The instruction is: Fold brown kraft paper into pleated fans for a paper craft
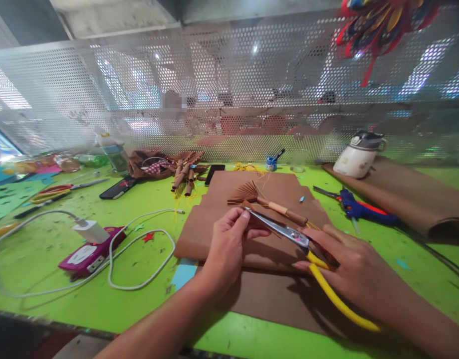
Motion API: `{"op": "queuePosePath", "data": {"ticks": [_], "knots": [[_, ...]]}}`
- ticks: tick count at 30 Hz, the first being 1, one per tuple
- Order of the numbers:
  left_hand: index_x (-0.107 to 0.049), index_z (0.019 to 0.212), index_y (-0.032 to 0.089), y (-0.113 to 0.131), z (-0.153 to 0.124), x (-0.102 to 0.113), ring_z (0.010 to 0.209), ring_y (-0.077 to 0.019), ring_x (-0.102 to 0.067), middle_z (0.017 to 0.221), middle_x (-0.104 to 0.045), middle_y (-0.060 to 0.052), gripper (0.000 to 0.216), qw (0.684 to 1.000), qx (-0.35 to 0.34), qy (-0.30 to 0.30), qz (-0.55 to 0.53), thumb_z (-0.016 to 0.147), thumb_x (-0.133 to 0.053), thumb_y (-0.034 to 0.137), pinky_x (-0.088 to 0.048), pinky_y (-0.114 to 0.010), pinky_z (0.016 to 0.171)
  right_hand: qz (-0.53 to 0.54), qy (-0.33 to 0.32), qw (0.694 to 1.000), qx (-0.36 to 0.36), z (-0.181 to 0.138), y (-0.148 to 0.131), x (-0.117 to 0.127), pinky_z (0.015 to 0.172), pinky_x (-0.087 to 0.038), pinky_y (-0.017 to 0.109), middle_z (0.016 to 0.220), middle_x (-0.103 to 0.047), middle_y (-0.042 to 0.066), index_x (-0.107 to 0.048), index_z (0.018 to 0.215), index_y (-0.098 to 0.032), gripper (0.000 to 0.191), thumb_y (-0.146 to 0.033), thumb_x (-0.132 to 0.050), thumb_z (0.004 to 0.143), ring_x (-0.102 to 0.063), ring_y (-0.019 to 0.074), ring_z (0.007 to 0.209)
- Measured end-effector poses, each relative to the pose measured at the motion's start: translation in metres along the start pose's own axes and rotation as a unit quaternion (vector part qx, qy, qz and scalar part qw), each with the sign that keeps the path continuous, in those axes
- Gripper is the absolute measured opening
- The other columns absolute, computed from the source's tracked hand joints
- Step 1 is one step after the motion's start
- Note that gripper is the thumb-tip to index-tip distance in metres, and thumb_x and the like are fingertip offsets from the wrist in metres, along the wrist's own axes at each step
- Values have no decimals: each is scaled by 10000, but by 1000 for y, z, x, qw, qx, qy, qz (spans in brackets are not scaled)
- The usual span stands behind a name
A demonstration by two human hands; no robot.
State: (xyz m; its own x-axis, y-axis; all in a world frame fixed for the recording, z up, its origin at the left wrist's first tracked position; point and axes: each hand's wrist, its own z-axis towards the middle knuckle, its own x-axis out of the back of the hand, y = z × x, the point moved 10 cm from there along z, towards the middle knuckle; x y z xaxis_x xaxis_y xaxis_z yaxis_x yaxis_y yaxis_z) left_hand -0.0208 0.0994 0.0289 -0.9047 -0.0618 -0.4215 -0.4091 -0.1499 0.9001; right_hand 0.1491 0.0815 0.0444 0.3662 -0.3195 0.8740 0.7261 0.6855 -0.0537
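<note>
- The scissors [282, 230], yellow-handled, lie across the middle of the brown sheets [199, 229]. We see the right hand [345, 269] clenched through their loops, with the blades pointing left.
- The left hand [227, 249] pinches a small brown strip [257, 230] between thumb and fingertips, right at the blades. The piece is dark against the sheets, so we cannot tell whether the blades have bitten into it yet.
- Just behind the blades lies one pleated fan [274, 205] on a rolled handle. We judge it made up, or nearly so.
- Further back we find a bundle of rolled pieces [186, 174] of the same kind, perhaps five or six. So a good share of the making looks done, while the strip in hand is uncut or only partly cut.
- To the right lie one blue glue gun [358, 209], one roll of brown paper [412, 199] and one white jug [358, 154].
- At the back edge stands one small blue pot [271, 163] with a brush in it.
- To the left we count two dark phones [119, 188] [214, 173] and a second pair of scissors [61, 189].
- Also there are one white charger [91, 231] with its cable [139, 279] and one purple device [91, 254], all on the green table [65, 309].
</note>
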Motion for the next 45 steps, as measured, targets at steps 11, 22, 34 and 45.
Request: {"op": "queuePosePath", "data": {"ticks": [11, 22, 34, 45], "knots": [[-614, 831, 124, -6, -7, -8, 726, -154, -638, 831, -664, -64, 163, 1000, 19, -15, 4, 830, -563, 278, -536, -298, 722, 53, 35, 998, -9, 6, -7, 9, 661, -515, 347, 933, -628, 111, -571, 1098, -187, 401, -458, -572, 803, -630, 242, 771], [-600, 807, 117, -4, -7, -9, 699, -144, -629, 814, -649, -60, 160, 1000, 17, -17, 7, 837, -551, 266, -543, -294, 696, 60, 48, 997, 3, 3, -9, 11, 637, -521, 321, 927, -643, 107, -575, 1129, -188, 387, -426, -553, 825, -637, 220, 728], [-568, 718, 140, -6, -6, -8, 640, -138, -623, 730, -643, -37, 208, 999, 27, -24, 17, 808, -582, 326, -537, -292, 660, 87, 25, 995, -28, 3, -1, 4, 666, -524, 326, 905, -680, 97, -596, 1083, -185, 327, -383, -557, 826, -653, 222, 744], [-459, 724, 170, -10, -3, -4, 617, -161, -645, 785, -677, -62, 197, 998, 60, -7, 2, 778, -594, 303, -534, -327, 620, 205, -52, 955, -209, 2, 47, -24, 555, -505, 288, 736, -689, 43, -650, 973, -193, 333, -453, -589, 775, -630, 192, 608]]}}
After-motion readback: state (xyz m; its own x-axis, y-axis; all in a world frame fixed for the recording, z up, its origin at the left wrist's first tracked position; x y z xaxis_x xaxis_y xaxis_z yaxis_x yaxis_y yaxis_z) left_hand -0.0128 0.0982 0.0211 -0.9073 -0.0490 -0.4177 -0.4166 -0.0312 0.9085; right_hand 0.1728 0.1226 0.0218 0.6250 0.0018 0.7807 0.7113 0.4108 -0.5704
